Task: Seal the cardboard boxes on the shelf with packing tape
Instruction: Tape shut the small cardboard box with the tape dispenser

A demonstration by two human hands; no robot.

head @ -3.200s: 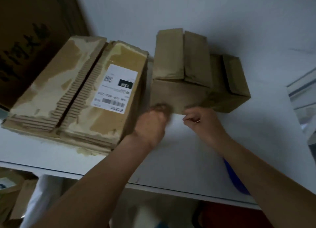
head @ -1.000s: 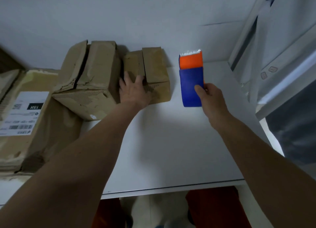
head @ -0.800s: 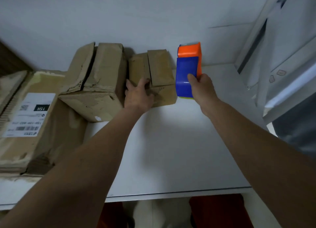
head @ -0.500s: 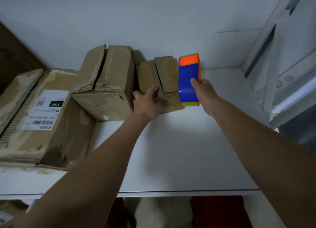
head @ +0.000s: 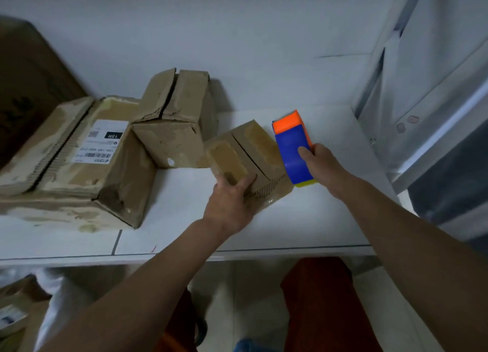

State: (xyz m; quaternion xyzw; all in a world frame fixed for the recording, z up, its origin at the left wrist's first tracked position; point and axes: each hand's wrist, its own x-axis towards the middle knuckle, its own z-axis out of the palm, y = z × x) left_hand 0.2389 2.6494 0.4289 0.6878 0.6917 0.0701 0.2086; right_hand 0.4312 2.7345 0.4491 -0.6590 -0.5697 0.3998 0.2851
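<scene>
Both forearms enter from the bottom of the head view and reach up onto the white shelf (head: 184,235). The left hand (head: 229,206) grips the near corner of the small cardboard box (head: 245,156); its thumb lies on the top flap and the fingers wrap the near side. This box sits near the middle of the shelf, turned so that its long axis and the seam between its two flaps run from about 5 o'clock to 11 o'clock. The flaps are closed, with pale tape marks on them.

The right hand (head: 320,164) grasps the tape dispenser (head: 293,150), the thumb pressed on its blue body. The dispenser is just beside the right edge of the small box; whether it touches cannot be told. Its orange end points to about 11 o'clock, away from the person, and a yellow part shows at its near end.

Farther, at 10 o'clock from the small box, stands a medium cardboard box (head: 171,124) with a gap between its bent flaps. To the left lies a large flat box (head: 66,166) with a white shipping label (head: 101,143). Behind all is the white wall (head: 237,29).
</scene>
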